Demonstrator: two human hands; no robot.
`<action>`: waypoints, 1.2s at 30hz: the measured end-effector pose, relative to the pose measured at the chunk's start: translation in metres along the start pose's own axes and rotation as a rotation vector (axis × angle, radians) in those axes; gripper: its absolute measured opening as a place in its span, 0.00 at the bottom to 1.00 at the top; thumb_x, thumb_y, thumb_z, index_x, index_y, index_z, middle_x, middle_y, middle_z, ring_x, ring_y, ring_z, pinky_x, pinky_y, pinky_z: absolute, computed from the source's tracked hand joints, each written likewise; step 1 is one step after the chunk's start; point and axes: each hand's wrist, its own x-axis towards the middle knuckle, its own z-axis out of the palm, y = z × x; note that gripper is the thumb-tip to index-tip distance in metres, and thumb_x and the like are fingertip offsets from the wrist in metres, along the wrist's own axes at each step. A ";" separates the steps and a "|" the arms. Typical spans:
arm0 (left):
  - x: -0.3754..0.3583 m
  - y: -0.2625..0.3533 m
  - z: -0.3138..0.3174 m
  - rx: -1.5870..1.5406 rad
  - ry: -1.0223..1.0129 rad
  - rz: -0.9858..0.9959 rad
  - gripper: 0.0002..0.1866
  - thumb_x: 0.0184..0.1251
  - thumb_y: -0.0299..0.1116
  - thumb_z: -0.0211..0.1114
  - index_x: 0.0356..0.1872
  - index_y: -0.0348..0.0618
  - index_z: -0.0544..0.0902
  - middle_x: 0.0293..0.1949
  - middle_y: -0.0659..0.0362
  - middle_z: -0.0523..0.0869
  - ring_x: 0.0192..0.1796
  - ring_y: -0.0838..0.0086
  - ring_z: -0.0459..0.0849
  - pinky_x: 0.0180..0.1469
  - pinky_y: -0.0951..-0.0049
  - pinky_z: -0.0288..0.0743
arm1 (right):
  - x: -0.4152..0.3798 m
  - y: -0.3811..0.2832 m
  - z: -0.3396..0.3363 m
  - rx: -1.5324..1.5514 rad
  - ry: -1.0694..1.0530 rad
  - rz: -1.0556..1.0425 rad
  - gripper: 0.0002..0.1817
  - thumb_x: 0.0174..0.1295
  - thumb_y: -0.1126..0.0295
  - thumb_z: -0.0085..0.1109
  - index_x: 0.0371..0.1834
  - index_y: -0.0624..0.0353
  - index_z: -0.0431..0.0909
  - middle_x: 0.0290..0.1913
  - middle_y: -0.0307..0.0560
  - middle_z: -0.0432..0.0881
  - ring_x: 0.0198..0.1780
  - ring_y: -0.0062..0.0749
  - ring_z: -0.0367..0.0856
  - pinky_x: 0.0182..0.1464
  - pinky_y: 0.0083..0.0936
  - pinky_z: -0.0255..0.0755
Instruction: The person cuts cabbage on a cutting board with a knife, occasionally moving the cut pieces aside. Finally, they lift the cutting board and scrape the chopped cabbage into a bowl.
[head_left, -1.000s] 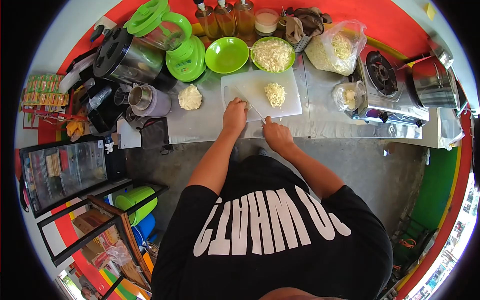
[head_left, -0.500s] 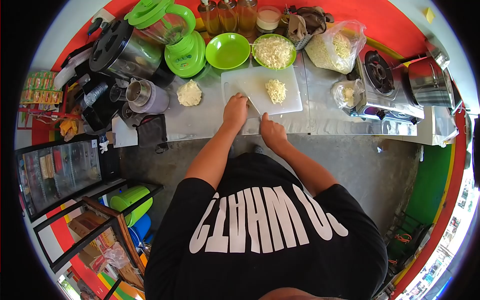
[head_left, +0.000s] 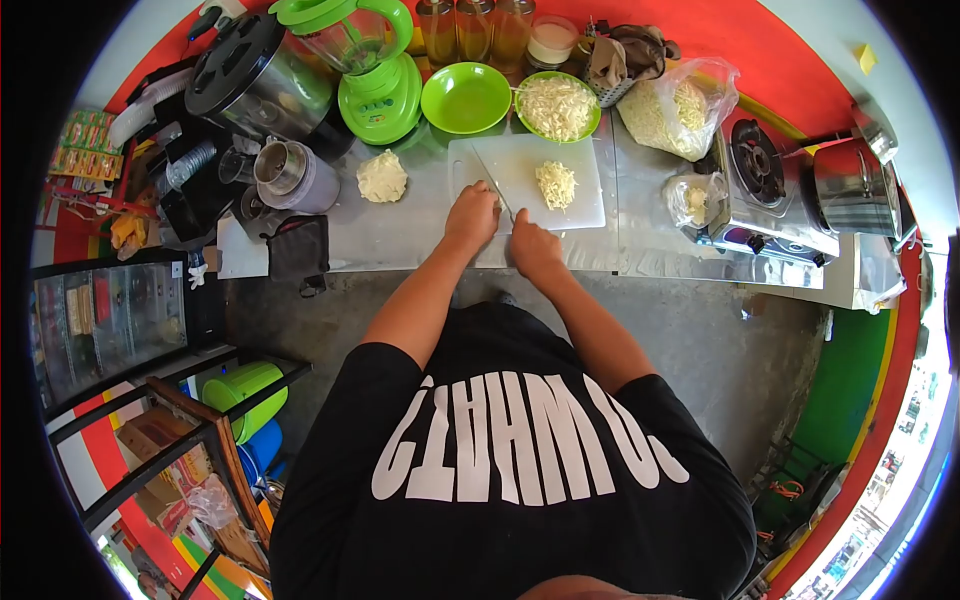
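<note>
My right hand (head_left: 536,246) is closed on the handle of a knife (head_left: 493,177), whose blade points up and left over the white cutting board (head_left: 522,160). My left hand (head_left: 473,214) is closed at the board's lower left, beside the blade; whatever its fingers hold is too small to make out. A small heap of pale shreds (head_left: 556,186) lies on the right half of the board. Behind the board are an empty green bowl (head_left: 466,98) and a green bowl heaped with shreds (head_left: 557,107). A pale lump (head_left: 381,177) sits on the metal counter, left of the board.
A green blender (head_left: 380,95), a metal pot with a black lid (head_left: 235,75) and a metal container (head_left: 285,172) stand at the left. Toward the right are a plastic bag of shreds (head_left: 680,110), a smaller bag (head_left: 694,198) and a gas stove (head_left: 760,160). Bottles (head_left: 476,35) line the back.
The knife blade has swung left and now shows longer over the board. My right hand has moved slightly left, closer to my left hand. The whole view has shifted slightly.
</note>
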 end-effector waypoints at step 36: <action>0.011 -0.027 0.007 -0.139 0.033 -0.101 0.13 0.42 0.23 0.80 0.33 0.38 0.88 0.38 0.48 0.85 0.44 0.51 0.85 0.48 0.57 0.79 | 0.007 -0.014 -0.015 -0.002 -0.088 0.035 0.19 0.66 0.76 0.55 0.57 0.69 0.63 0.42 0.67 0.87 0.45 0.59 0.89 0.47 0.46 0.83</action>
